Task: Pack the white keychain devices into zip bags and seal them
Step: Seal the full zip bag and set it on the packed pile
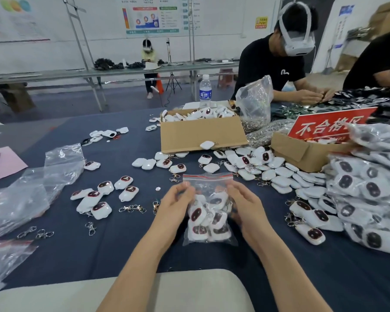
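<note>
Two hands meet at the lower centre of the frame: the left hand [177, 204] and right hand [245, 207] each grasp one side of a bag [208, 240], fingers [187, 188] curled onto the plastic just under its red zip strip [207, 176]. Whether the strip is pressed closed I cannot tell. The bag sits low over the dark worktop [122, 248], mouth pointing away from the person, stuffed with white devices [197, 213]. Holding both edges likely steadies the load and flattens the mouth for sealing. Loose devices [104, 194] and metal clips [132, 208] lie to the left within reach, with empty bags [32, 190] at the left edge. Packed bags [365, 188] pile at the right. Farther back, centre, an open box [200, 134] brims with more devices, with a red sign [329, 126] to its right and a bottle [205, 91] behind.
</note>
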Demonstrator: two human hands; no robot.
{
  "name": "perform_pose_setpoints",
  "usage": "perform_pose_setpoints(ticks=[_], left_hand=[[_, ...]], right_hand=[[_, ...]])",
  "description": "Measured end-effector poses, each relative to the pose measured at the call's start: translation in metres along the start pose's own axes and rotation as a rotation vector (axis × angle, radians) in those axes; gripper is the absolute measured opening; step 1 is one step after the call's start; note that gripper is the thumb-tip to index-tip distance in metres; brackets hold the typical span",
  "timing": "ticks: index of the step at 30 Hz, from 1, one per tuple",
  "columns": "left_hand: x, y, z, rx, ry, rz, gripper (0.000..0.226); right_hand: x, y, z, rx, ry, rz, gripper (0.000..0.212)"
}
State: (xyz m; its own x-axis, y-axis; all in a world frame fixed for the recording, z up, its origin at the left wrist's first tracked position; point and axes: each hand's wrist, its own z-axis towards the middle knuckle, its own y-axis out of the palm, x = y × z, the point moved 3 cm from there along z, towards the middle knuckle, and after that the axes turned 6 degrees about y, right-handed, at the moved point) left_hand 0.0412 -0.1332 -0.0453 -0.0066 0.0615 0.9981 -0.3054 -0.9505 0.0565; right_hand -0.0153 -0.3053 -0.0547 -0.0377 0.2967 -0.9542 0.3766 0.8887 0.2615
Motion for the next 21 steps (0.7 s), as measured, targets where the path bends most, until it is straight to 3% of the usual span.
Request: perform_pose_setpoints(ticks=[6, 16, 21], left_hand=[[-0.015, -0.002, 0.0, -0.203, 0.093, -0.091, 0.035], [-0.017, -0.005, 0.002, -0.089, 0.09, -0.035, 0.014], [-0.014, 0.0, 0.0, -0.109, 0.041, -0.214, 0.015]], right_hand=[[0.015, -0.002, 0.007, -0.178, 0.063, 0.022, 0.031], [0.013, 0.006, 0.001, -0.192, 0.081, 0.101, 0.02], [0.008, 0.009, -0.006, -0.389, 0.147, 0.086, 0.033]])
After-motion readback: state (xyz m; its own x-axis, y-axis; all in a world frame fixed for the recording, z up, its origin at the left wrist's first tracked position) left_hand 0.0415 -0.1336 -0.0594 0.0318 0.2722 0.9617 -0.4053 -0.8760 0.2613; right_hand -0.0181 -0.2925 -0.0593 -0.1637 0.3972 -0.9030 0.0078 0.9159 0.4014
